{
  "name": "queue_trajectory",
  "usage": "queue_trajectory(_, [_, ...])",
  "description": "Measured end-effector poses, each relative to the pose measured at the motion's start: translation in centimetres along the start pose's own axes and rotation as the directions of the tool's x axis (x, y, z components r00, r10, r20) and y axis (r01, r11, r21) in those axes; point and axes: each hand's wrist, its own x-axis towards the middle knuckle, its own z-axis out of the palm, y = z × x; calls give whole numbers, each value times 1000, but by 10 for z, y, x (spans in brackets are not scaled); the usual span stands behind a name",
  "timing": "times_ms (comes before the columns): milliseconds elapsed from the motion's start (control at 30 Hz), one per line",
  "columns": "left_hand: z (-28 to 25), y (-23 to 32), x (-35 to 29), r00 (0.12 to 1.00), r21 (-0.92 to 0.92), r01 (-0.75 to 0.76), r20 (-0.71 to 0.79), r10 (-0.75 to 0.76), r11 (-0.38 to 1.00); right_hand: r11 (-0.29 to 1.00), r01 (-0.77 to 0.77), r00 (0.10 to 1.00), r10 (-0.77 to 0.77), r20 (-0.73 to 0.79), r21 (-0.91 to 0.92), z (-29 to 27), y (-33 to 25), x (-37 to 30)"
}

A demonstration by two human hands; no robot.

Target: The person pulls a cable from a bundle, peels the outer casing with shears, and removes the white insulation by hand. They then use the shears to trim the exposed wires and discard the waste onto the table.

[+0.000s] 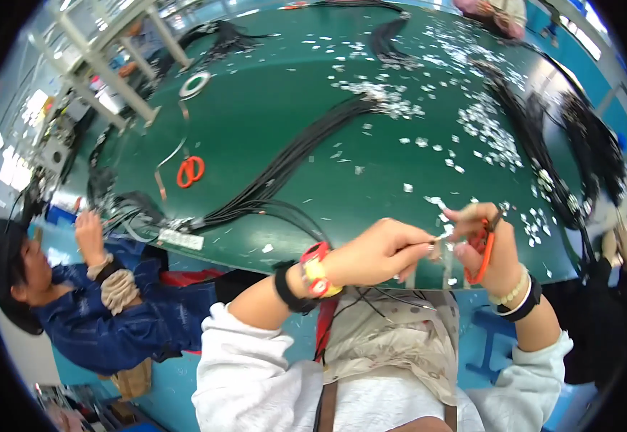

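Note:
My left hand [378, 252] is closed in a pinch on a thin cable end, just over the table's near edge. A few thin black cables [292, 210] run from the bundle toward that hand. My right hand [497, 245] is closed around orange-handled scissors [487, 248], the handle loop lying against the palm. Its thumb and fingertips come close to the left fingertips, but whether they touch the cable I cannot tell. A long bundle of black cables [284, 162] lies slantwise across the green table [256, 93].
Small white scraps [486, 129] litter the table's right half. Another pair of orange scissors [190, 171] and a tape roll [194, 85] lie at the left. More black cable bundles [529, 137] lie at the right. A person in a dark denim jacket [126, 317] sits close on my left.

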Motion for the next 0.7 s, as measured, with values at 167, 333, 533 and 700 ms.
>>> queue_trajectory(167, [10, 1, -13, 950, 325, -114, -242, 199, 939, 964, 25, 978, -79, 195, 265, 7, 1, -12])
queue_trajectory(333, [18, 3, -18, 938, 466, -142, -218, 269, 873, 995, 83, 930, -58, 363, -53, 18, -9, -21])
queue_trajectory(533, [23, -4, -25, 939, 559, -147, -180, 293, 816, 933, 182, 947, -80, 312, -312, 21, -13, -24])
queue_trajectory(700, [24, -9, -30, 923, 585, -176, -182, 340, 791, 941, 168, 946, -71, 315, -294, 24, -16, -26])
